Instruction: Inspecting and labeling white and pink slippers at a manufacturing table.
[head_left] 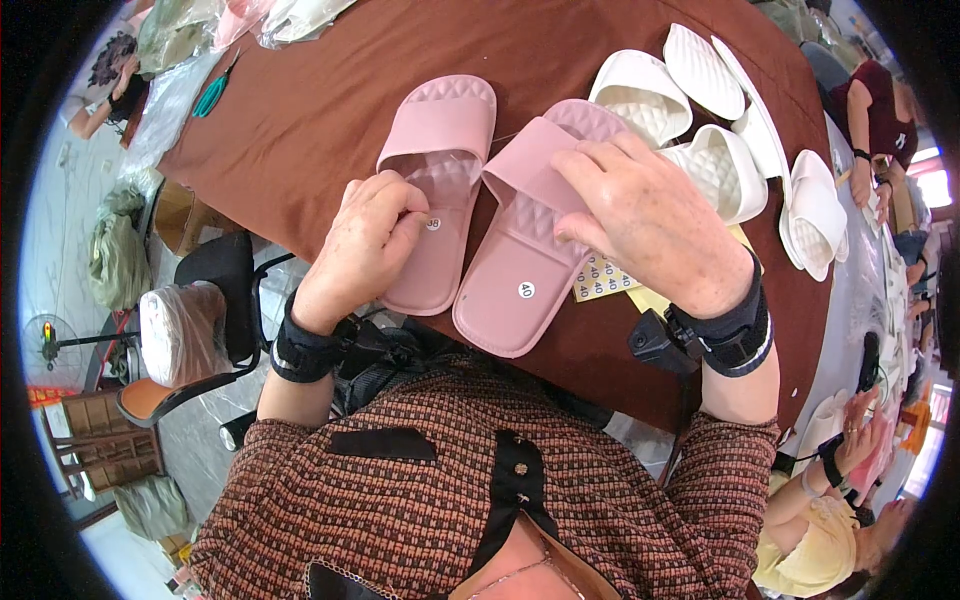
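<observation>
Two pink slide slippers lie side by side on the brown cloth, toes pointing away from me. On the left slipper (430, 275), a round white sticker (434, 224) sits on the footbed. My left hand (370, 240) is closed in a pinch at that sticker's edge; whether it is lifted there, I cannot tell. My right hand (640, 210) grips the right slipper (505, 310) by its outer side, fingers on the strap and thumb over the inner edge. Another round sticker (525, 290) shows on its heel. Partly under my right hand lies a yellow-backed sheet of stickers (600, 280).
Several white slippers (705, 70) are piled at the right. Teal-handled scissors (210, 97) and plastic bags (175, 110) lie at the far left. Beside the table stands a black chair (222, 265) with a wrapped white bundle (182, 333). Other people work nearby on both sides.
</observation>
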